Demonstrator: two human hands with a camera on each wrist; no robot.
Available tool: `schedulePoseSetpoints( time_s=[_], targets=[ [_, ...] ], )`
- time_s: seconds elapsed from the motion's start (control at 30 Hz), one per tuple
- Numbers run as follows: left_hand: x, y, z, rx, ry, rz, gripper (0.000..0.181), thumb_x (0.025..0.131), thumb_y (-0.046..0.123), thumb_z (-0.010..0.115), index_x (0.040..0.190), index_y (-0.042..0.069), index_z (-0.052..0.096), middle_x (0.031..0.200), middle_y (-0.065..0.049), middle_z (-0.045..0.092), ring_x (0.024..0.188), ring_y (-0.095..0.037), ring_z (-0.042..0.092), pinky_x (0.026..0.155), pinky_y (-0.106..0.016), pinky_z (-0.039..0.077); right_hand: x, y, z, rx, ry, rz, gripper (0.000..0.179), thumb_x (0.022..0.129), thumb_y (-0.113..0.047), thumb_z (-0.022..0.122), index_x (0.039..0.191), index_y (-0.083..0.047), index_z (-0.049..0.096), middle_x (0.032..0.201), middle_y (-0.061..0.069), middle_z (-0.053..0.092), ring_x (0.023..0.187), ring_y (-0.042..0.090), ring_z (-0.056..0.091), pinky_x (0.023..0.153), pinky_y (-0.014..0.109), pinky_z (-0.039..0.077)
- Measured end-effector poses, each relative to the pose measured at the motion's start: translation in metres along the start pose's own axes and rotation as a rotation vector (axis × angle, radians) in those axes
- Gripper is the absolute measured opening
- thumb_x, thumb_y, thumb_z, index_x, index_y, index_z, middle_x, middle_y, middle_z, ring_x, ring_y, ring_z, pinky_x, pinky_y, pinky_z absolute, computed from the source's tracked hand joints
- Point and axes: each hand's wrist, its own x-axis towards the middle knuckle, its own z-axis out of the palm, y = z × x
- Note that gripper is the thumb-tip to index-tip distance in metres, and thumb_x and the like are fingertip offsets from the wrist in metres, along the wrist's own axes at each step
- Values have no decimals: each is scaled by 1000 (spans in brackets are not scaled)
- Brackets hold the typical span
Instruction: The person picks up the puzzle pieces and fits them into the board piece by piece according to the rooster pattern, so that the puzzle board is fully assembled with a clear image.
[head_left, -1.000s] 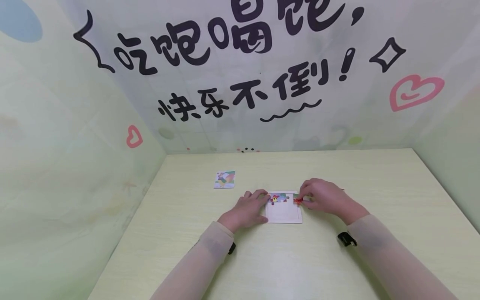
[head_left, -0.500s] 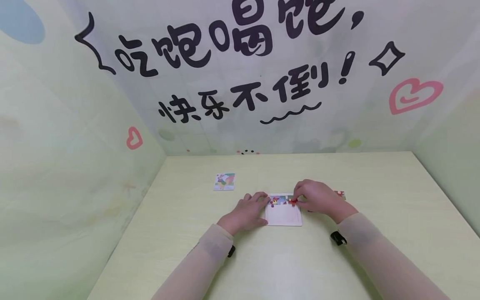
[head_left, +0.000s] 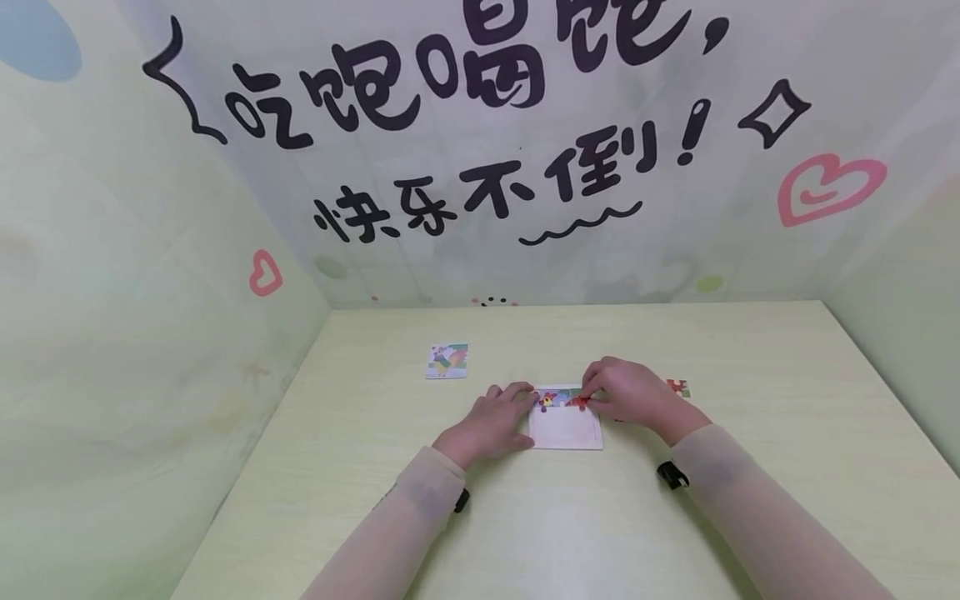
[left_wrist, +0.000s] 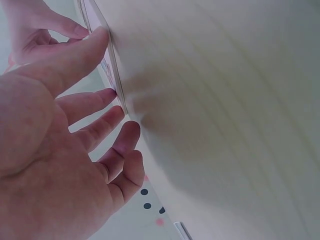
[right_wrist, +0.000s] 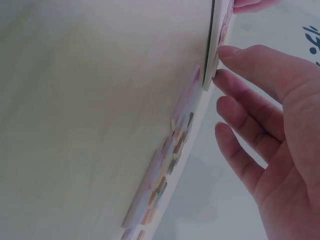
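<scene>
Thumb and forefinger of the right hand (head_left: 637,392) are at the red-patterned piece (head_left: 577,401) at the far right of the white puzzle board (head_left: 564,429); whether they pinch it or merely press, I cannot tell. On the board's left edge the left hand (head_left: 491,425) rests with thumb and fingers spread apart, loosely extended. Because the red piece sits right up against the multicoloured piece (head_left: 553,399), a crooked push would probably ride one edge over the other or knock the neighbour out of line. Pressure toward the left (the left hand looks like the only brace) could slide the board over the table (head_left: 525,533) if those fingers gave way. Fingertips hide the red piece's right side, so letting go on a misjudged fit might leave it tilted. Loose pieces (head_left: 680,387) lie beside the right wrist, where a low sweep could scatter them; the picture card (head_left: 447,362), well apart, seems safe.
</scene>
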Motion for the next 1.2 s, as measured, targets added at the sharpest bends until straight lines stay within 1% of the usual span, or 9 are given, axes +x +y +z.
schedulePoseSetpoints(
  time_s=[0.17, 0.37, 0.67, 0.73, 0.83, 0.97, 1.2],
  targets=[
    [0, -1, 1, 5, 4, 0, 78, 95, 41, 74, 161, 18, 39, 168, 2, 31, 138, -27, 42, 106, -42, 44, 1, 0, 1, 3, 7, -3, 9, 87, -16, 83, 96, -16, 85, 105, -2, 73, 95, 16, 65, 86, 40, 59],
    [0, -1, 0, 8, 7, 3, 78, 95, 41, 74, 161, 18, 39, 168, 2, 32, 137, -27, 43, 105, -42, 45, 3, 1, 1, 8, 12, -35, 9, 86, -14, 84, 95, -16, 85, 103, -3, 72, 92, 15, 64, 84, 39, 59],
    [0, -1, -1, 13, 8, 0, 78, 95, 41, 74, 160, 18, 40, 167, 3, 32, 137, -26, 43, 104, -41, 45, 4, -1, 2, 25, 1, -2, 9, 86, -16, 85, 95, -18, 85, 104, -3, 71, 94, 16, 64, 87, 40, 59],
    [0, -1, -1, 13, 8, 1, 78, 94, 41, 74, 160, 18, 40, 167, 3, 32, 136, -26, 43, 104, -41, 45, 2, -2, 2, 33, 4, -6, 10, 86, -16, 84, 96, -19, 84, 105, -2, 72, 96, 18, 65, 88, 41, 58],
    [-1, -1, -1, 7, 7, 0, 78, 94, 41, 75, 160, 18, 40, 167, 3, 32, 137, -27, 43, 105, -41, 44, -1, -2, -1, 50, 9, 11, 11, 86, -15, 84, 97, -20, 84, 106, -3, 72, 99, 19, 66, 90, 42, 58],
    [-1, 0, -1, -7, 7, -4, 78, 94, 40, 75, 161, 19, 39, 168, 3, 32, 137, -26, 42, 106, -41, 43, -6, -2, -6, 69, 31, 35, 12, 86, -13, 83, 96, -19, 83, 107, -2, 72, 99, 19, 66, 89, 43, 58],
    [-1, -1, 0, -17, 8, -7, 79, 94, 39, 75, 161, 19, 39, 168, 4, 31, 138, -27, 42, 108, -43, 43, -18, 7, -13, 84, 60, 49, 15, 84, -8, 82, 98, -15, 82, 107, -2, 72, 97, 21, 68, 87, 44, 57]
  ],
)
